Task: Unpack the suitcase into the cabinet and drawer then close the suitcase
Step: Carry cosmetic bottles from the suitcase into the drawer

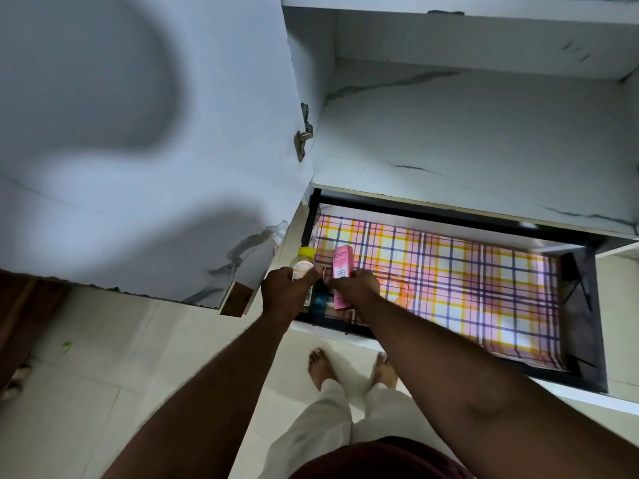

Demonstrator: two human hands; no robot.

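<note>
An open drawer (584, 305) with a black frame is pulled out below the cabinet shelf (466, 140); a pink, yellow and purple checked liner (466, 285) covers its floor. My left hand (285, 292) grips a clear bottle with a yellow cap (303, 259) at the drawer's left end. Beside it my right hand (356, 285) holds a pink Pond's BB box (342, 262) upright over the same corner. A dark item lies between the two hands, partly hidden. The suitcase is out of view.
The cabinet door (138, 150) stands open on the left, its lower edge close to my left hand, with a hinge (302, 134) on its inner side. My bare feet (321, 368) stand on the pale tiled floor (121, 392) before the drawer.
</note>
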